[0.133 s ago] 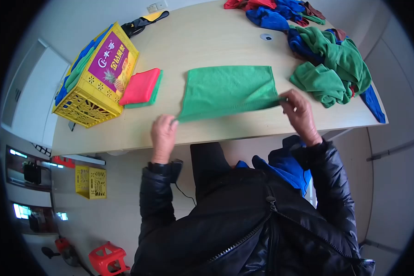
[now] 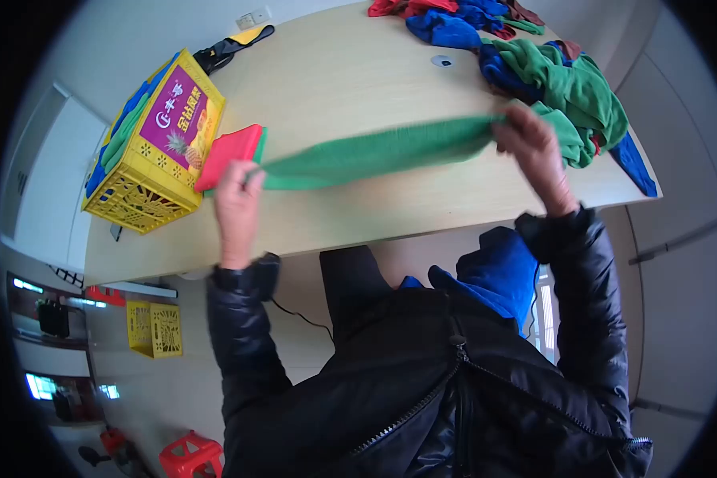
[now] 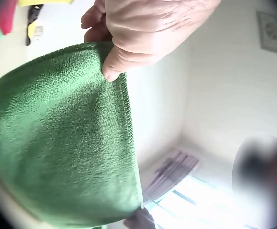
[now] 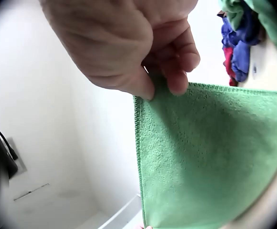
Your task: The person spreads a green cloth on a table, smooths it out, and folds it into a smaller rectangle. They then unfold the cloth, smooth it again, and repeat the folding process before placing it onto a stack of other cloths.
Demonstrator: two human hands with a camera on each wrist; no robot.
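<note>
A green towel with a stitched edge is stretched between the two hands over the table, blurred by motion in the head view. One corner is pinched between thumb and fingers of the left hand, which overlaps the folded red cloth in the head view. The right hand pinches the opposite corner, close to the pile of green cloths. Thumb and fingertips of the left hand show on the towel in the left wrist view; the right wrist view shows the right hand gripping its corner likewise.
A yellow crate holding blue and green cloths stands on the table's left. Blue and red cloths lie at the back right of the table. Below on the floor are another yellow crate and a red stool.
Both hands have risen away from the body, lifting the towel off the table. The left hand has also moved left, and the towel now hangs as a narrower band in the head view.
</note>
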